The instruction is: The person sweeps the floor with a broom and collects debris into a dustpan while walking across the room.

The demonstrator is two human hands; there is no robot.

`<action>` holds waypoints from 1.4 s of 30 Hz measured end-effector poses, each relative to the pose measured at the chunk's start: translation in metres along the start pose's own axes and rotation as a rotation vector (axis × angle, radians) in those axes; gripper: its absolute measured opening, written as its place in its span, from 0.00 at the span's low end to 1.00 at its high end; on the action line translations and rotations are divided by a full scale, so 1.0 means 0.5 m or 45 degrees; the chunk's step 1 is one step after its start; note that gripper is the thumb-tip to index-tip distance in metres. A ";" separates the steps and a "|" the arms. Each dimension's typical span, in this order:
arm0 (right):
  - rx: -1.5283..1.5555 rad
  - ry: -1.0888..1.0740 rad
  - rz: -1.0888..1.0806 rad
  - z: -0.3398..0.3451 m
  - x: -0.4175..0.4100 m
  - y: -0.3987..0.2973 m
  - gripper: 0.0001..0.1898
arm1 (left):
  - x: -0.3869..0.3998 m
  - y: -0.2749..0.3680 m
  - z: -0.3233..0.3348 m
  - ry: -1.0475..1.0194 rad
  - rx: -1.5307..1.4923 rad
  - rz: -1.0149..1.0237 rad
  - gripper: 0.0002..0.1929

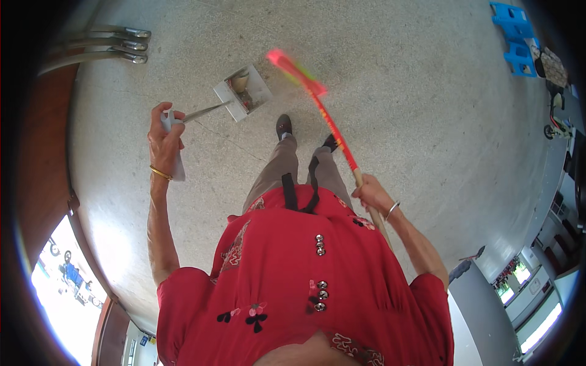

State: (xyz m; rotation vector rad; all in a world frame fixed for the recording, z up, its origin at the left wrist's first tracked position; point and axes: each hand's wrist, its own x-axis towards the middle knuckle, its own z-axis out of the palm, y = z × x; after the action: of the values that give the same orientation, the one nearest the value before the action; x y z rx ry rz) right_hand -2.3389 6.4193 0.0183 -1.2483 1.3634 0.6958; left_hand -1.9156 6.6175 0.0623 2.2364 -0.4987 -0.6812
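Observation:
My left hand (165, 130) grips the upper end of a long-handled dustpan (225, 95), whose metal pole slants down to the white pan on the floor. A pale thing (240, 82) and some dark debris (247, 99) lie inside the pan, near its toothed edge. Around the wooden part of a broom handle (336, 132), my right hand (373, 194) is closed. The handle's lower part has a red sleeve that bears writing. To the right of the pan, the pink and green broom head (296, 73) is blurred and apart from it.
Speckled floor (412, 91) surrounds my feet (284, 127). Curved metal tubes (132, 45) stick out at the upper left, above a brown wooden panel (50, 137). Blue plastic stools (519, 57) and a small scooter (556, 123) stand at the right. A bright doorway (68, 283) is at the lower left.

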 end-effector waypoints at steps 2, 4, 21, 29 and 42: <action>0.338 -0.297 0.031 0.010 -0.024 0.000 0.07 | 0.014 -0.015 -0.006 0.014 0.013 -0.002 0.24; 0.402 -0.353 -0.011 0.020 -0.046 0.002 0.08 | 0.026 -0.029 -0.011 0.042 0.030 0.001 0.24; 0.424 0.503 -0.101 -0.206 -0.006 0.389 0.09 | 0.082 -0.191 -0.014 0.261 0.382 0.081 0.21; -0.125 0.545 -0.181 -0.195 0.167 0.629 0.07 | 0.085 -0.172 0.002 0.362 0.314 -0.084 0.31; 0.421 0.055 -0.009 -0.109 -0.034 0.329 0.10 | 0.057 -0.055 0.013 0.303 0.451 -0.078 0.20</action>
State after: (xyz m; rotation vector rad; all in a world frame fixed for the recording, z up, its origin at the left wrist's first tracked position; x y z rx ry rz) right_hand -2.5125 6.4182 0.0066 -1.0080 1.4415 0.4182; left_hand -1.8932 6.6170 0.0289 2.6321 -0.4604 -0.3686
